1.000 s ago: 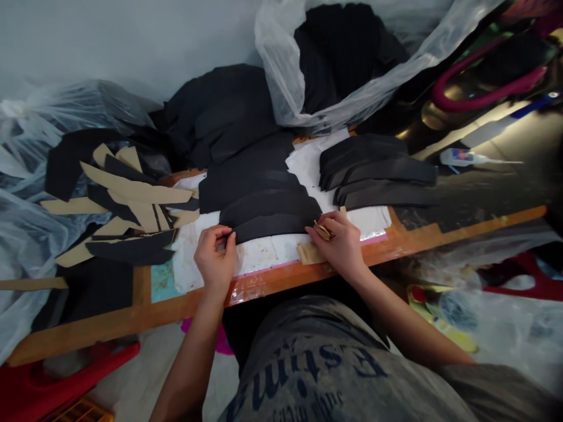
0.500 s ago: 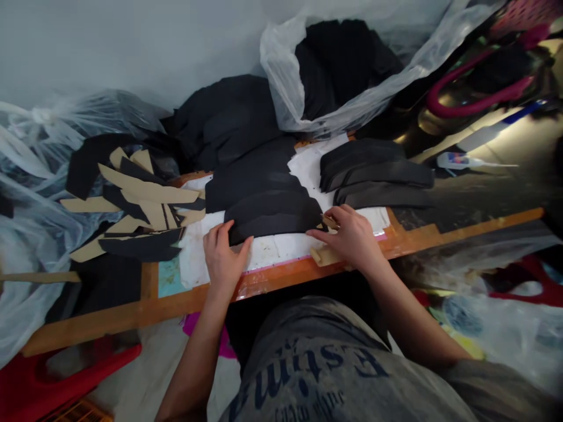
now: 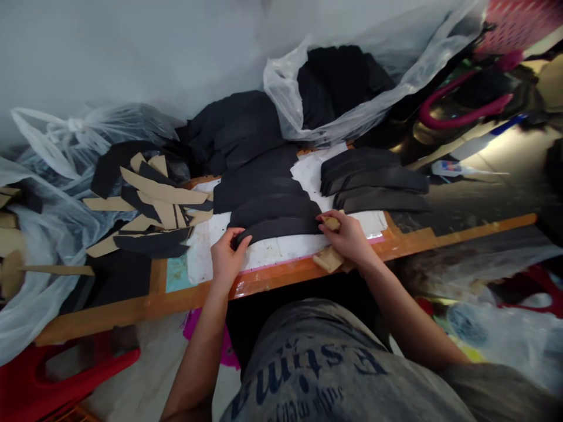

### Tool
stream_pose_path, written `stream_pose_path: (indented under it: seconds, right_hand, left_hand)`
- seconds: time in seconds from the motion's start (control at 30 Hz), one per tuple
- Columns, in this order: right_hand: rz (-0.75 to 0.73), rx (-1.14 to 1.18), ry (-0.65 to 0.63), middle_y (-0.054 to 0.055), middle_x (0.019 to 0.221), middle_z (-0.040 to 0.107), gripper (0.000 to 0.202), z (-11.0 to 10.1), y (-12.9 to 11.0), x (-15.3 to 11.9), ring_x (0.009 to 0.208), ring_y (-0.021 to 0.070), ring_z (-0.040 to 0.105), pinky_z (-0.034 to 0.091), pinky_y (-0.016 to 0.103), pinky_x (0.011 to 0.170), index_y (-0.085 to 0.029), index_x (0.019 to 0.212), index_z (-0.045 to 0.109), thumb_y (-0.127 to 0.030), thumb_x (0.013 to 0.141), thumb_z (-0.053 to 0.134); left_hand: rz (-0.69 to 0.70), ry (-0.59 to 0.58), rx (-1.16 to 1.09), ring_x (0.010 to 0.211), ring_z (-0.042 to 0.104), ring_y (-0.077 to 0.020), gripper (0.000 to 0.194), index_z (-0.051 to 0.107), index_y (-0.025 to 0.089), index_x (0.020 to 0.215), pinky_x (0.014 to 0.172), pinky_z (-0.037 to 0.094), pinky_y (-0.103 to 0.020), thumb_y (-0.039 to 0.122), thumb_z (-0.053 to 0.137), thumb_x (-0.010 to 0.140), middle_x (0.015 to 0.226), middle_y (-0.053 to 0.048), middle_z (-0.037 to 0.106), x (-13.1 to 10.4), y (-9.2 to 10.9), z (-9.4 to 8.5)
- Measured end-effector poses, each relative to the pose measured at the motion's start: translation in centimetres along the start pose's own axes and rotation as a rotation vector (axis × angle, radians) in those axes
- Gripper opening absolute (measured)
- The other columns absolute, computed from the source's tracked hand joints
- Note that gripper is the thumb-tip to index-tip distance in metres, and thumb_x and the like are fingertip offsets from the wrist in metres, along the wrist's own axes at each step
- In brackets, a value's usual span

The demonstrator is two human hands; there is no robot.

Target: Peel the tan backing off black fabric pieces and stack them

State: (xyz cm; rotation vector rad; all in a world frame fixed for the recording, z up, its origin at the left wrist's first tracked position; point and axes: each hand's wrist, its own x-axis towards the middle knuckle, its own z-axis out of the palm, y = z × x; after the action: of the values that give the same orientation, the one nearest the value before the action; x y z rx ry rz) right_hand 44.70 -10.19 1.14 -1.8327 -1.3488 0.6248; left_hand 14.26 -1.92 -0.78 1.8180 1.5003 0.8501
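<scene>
Worktop (image 3: 440, 235) below a pale wall (image 3: 132, 47), a black strip (image 3: 281, 229) lying across its near side.

The strip sits at the front of a dark stack (image 3: 259, 181), white paper (image 3: 275, 248) showing along its near edge, its long axis running left to right. The left hand (image 3: 226, 258) is at one end, thumb and index finger pinching it; the right hand (image 3: 347, 235) is just as near, at the other end, its fingers curled around a tan scrap (image 3: 331, 223). Whether they grip the strip too, I cannot tell.
</scene>
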Motion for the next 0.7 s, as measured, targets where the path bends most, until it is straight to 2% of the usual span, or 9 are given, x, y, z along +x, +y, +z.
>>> stream_pose_path:
  seconds: [0.1, 0.2, 0.33, 0.37, 0.43, 0.5, 0.57, 0.63, 0.7]
  right_hand:
    - [0.071, 0.089, 0.094, 0.004, 0.073, 0.071, 0.028, -1.0, 0.9, -0.4, 0.062, 0.0197, 0.062, 0.046, 0.031, 0.062, -0.015, 0.100, 0.075, -0.030, 0.084, 0.057]
    - [0.091, 0.093, 0.114, 0.002, 0.064, 0.065, 0.030, -1.6, 0.8, -0.7, 0.054, 0.0171, 0.056, 0.042, 0.029, 0.056, -0.015, 0.097, 0.076, -0.033, 0.088, 0.054]
    - [-0.110, -0.120, 0.030, 0.005, 0.080, 0.071, 0.040, -0.3, -1.1, -0.4, 0.070, 0.0211, 0.065, 0.048, 0.031, 0.067, -0.018, 0.120, 0.072, -0.042, 0.088, 0.067]
    - [-0.159, -0.179, -0.004, 0.007, 0.086, 0.072, 0.040, 0.2, -1.8, -0.2, 0.074, 0.0220, 0.066, 0.049, 0.032, 0.070, -0.019, 0.120, 0.072, -0.042, 0.088, 0.070]
    - [-0.243, -0.251, -0.069, 0.010, 0.099, 0.071, 0.028, 0.9, -2.9, 0.2, 0.082, 0.0226, 0.067, 0.049, 0.033, 0.074, -0.019, 0.106, 0.074, -0.040, 0.087, 0.072]
    - [-0.308, -0.222, -0.159, 0.010, 0.102, 0.069, 0.022, 0.5, -3.5, 0.3, 0.082, 0.0209, 0.067, 0.049, 0.032, 0.074, -0.019, 0.091, 0.071, -0.040, 0.091, 0.068]
    - [-0.326, -0.140, -0.261, 0.005, 0.088, 0.068, 0.029, -1.3, -3.1, 0.4, 0.073, 0.0176, 0.063, 0.047, 0.029, 0.069, -0.020, 0.085, 0.067, -0.046, 0.096, 0.061]
    - [-0.264, -0.096, -0.293, 0.000, 0.069, 0.061, 0.040, -4.5, -1.4, 0.7, 0.059, 0.0155, 0.056, 0.043, 0.029, 0.060, -0.021, 0.083, 0.065, -0.058, 0.096, 0.057]
    - [-0.161, -0.101, -0.141, 0.004, 0.069, 0.063, 0.048, -8.5, 1.3, 1.2, 0.061, 0.0171, 0.056, 0.042, 0.032, 0.059, -0.021, 0.082, 0.065, -0.068, 0.089, 0.061]
  left_hand:
    - [0.008, 0.009, 0.009, 0.080, 0.067, -0.0179, 0.026, 0.069, 0.021, 0.101, 0.076, 0.051, -0.030, 0.042, 0.069, 0.086, 0.090, -0.003, 0.072, 0.0, -0.1, -0.1]
    - [0.031, 0.003, 0.010, 0.078, 0.065, -0.0171, 0.025, 0.069, 0.021, 0.100, 0.074, 0.050, -0.029, 0.042, 0.068, 0.086, 0.088, -0.002, 0.071, 0.0, -0.1, -0.5]
    - [0.092, -0.032, -0.020, 0.077, 0.065, -0.0161, 0.023, 0.069, 0.022, 0.096, 0.072, 0.050, -0.027, 0.042, 0.067, 0.086, 0.087, -0.001, 0.071, -0.2, 0.2, -0.7]
    - [0.105, -0.041, -0.028, 0.077, 0.065, -0.0162, 0.022, 0.069, 0.022, 0.096, 0.071, 0.050, -0.027, 0.042, 0.067, 0.087, 0.088, -0.002, 0.071, -0.4, 0.4, -0.7]
    - [0.122, -0.048, -0.037, 0.077, 0.066, -0.0162, 0.022, 0.070, 0.022, 0.095, 0.070, 0.050, -0.026, 0.043, 0.067, 0.087, 0.088, -0.002, 0.071, -1.0, 0.5, -0.8]
    - [0.125, -0.052, -0.043, 0.073, 0.066, -0.0158, 0.024, 0.071, 0.022, 0.098, 0.068, 0.051, -0.026, 0.044, 0.065, 0.089, 0.085, -0.002, 0.072, -1.5, 0.5, -1.2]
    - [0.117, -0.020, -0.023, 0.069, 0.066, -0.0156, 0.026, 0.071, 0.022, 0.103, 0.067, 0.051, -0.026, 0.044, 0.061, 0.092, 0.080, -0.002, 0.071, -1.6, -0.2, -2.5]
    - [0.123, 0.095, 0.088, 0.074, 0.068, -0.0172, 0.029, 0.070, 0.021, 0.107, 0.073, 0.053, -0.029, 0.043, 0.056, 0.095, 0.084, -0.004, 0.072, -1.0, -1.6, -4.9]
    - [0.164, 0.246, 0.302, 0.094, 0.069, -0.0222, 0.031, 0.070, 0.019, 0.110, 0.089, 0.053, -0.036, 0.041, 0.055, 0.094, 0.102, -0.010, 0.073, 0.0, -3.7, -8.1]
